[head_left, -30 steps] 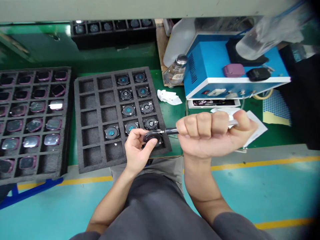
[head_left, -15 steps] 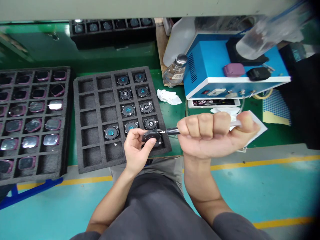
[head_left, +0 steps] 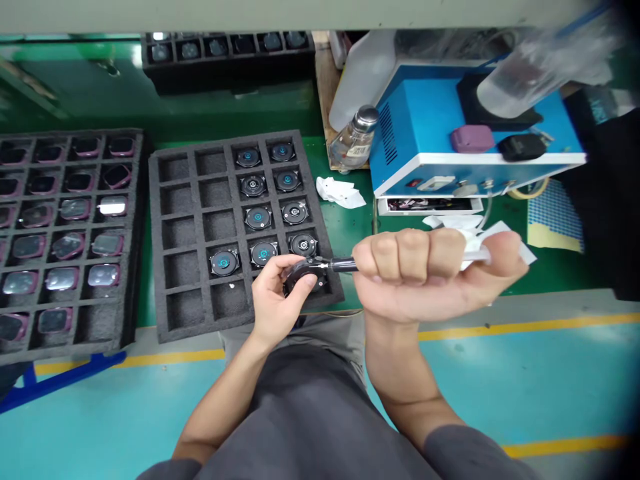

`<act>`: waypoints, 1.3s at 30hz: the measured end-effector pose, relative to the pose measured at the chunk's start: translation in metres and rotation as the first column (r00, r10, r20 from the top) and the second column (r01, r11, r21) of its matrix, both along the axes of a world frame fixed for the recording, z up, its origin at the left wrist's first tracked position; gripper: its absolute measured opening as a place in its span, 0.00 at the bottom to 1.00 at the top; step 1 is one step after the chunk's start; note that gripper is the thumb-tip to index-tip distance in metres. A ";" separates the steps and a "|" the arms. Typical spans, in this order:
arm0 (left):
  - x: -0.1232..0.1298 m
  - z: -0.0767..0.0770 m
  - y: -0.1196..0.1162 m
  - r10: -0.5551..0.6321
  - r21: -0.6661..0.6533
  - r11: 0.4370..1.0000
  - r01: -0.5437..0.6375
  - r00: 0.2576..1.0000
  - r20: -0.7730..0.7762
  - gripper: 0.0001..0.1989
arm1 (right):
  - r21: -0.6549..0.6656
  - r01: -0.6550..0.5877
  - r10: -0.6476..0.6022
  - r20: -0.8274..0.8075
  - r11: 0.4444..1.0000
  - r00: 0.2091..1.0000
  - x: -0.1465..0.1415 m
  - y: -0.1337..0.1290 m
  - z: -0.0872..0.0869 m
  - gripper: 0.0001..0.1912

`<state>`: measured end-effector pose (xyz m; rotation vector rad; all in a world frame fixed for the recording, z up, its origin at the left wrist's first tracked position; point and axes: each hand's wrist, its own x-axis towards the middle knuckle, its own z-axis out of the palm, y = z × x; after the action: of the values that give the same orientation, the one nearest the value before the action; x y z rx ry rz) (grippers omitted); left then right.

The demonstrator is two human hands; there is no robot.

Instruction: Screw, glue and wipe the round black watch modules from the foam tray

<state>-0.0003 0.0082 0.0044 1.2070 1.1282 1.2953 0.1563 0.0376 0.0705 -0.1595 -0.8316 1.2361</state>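
Observation:
A round black watch body point(head_left: 296, 272) is pinched between the thumb and fingers of my left hand point(head_left: 277, 297), over the lower right corner of a grey foam tray point(head_left: 183, 327). My right hand point(head_left: 417, 267) is closed in a fist around a slim dispenser syringe point(head_left: 343, 265). Its tip points left and meets the upper right edge of the watch body, though contact is too small to confirm. More round watch bodies, such as one with a blue centre point(head_left: 223, 263), sit in the tray's right-hand pockets.
Left is a foam tray point(head_left: 133, 267) of purple-framed watches. A dark tray point(head_left: 225, 70) stands at the back. Right of centre are a bottle point(head_left: 353, 141), crumpled tissue point(head_left: 341, 193) and a blue machine point(head_left: 425, 133) with a purple case point(head_left: 473, 139) on top.
The watch body has tilted more on edge in my left hand. My right thumb has shifted slightly right and down at the syringe's rear end. The whole view has moved slightly.

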 end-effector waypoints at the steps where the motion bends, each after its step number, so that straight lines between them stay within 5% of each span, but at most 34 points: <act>1: 0.000 0.000 0.000 0.002 -0.002 1.000 -0.002 1.000 0.006 0.10 | 0.004 -0.006 0.006 0.002 1.000 1.000 -0.002 0.000 0.000 0.32; 39: 0.003 0.002 0.001 0.043 -0.052 0.998 -0.040 0.998 0.050 0.13 | -0.063 0.023 -0.021 0.032 0.998 0.999 -0.001 0.001 -0.005 0.31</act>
<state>0.0030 0.0089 0.0066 1.1120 1.1480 1.3134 0.1549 0.0387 0.0653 -0.2386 -0.8161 1.2423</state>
